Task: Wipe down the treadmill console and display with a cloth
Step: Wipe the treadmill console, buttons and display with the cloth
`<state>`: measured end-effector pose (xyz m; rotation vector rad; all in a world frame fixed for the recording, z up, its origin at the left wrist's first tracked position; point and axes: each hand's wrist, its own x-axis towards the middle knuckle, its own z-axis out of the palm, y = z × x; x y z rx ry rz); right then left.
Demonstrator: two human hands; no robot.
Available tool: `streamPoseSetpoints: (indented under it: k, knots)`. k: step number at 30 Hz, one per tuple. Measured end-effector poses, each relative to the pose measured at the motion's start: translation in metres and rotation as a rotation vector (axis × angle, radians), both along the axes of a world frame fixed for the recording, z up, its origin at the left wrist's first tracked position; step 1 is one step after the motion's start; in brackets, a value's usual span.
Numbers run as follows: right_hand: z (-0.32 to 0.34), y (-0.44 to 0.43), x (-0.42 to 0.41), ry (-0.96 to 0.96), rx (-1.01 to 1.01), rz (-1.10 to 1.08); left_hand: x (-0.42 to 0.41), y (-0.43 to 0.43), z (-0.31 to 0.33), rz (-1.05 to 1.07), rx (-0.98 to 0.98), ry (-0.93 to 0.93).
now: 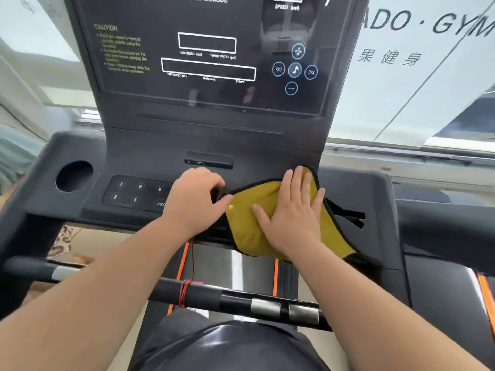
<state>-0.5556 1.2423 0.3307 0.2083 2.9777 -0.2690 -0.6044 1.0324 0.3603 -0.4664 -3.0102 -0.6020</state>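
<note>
The dark grey treadmill console [150, 153] fills the view, with its glossy black display [150, 84] rising at the back. A yellow cloth [249, 212] with a black edge lies over the console's lower right part and hangs off the front edge. My right hand [293, 210] presses flat on the cloth, fingers spread. My left hand [195, 199] is just left of the cloth, fingers curled around a small black part [217, 193] at the console's middle. A red cord [192, 261] hangs below that hand.
A keypad [138, 192] with numbers lies left of my left hand, and a round cup holder [73, 175] sits at the far left. A black handlebar [214, 297] with metal sensors crosses in front of my body. The belt [235, 266] runs below.
</note>
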Motion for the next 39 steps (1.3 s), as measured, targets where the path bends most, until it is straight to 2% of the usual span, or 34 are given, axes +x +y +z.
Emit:
streamPoseSetpoints:
  k: [4,11,14,19,21,24,30,33,36,39]
  knots:
    - [0.000,-0.004,-0.020,0.001,0.064,0.228,-0.004,-0.006,-0.005,-0.050,-0.119,0.020]
    - [-0.006,0.017,0.004,0.003,0.078,0.657,-0.008,-0.014,-0.010,-0.046,-0.150,0.021]
    - [-0.009,0.041,0.022,0.005,0.064,0.614,-0.013,-0.018,-0.011,-0.060,-0.175,-0.001]
    - [0.002,0.055,0.002,-0.056,0.073,0.280,-0.019,-0.016,-0.008,-0.083,-0.210,0.011]
    - [0.002,0.041,-0.014,-0.060,0.085,0.220,-0.021,-0.016,-0.008,-0.087,-0.203,0.024]
    - [0.004,0.015,-0.032,-0.015,0.110,0.268,-0.022,-0.020,-0.009,-0.088,-0.183,0.052]
    - [0.001,0.010,-0.026,-0.002,0.106,0.705,-0.023,-0.024,-0.011,-0.110,-0.154,0.111]
    - [-0.006,0.028,-0.001,0.014,0.135,0.809,-0.025,-0.022,-0.010,-0.087,-0.152,0.104]
    - [-0.007,0.052,0.014,0.005,0.133,0.739,-0.025,-0.021,-0.010,-0.077,-0.141,0.108]
    - [0.000,0.069,0.006,-0.076,0.077,0.517,-0.024,-0.023,-0.008,-0.078,-0.129,0.078]
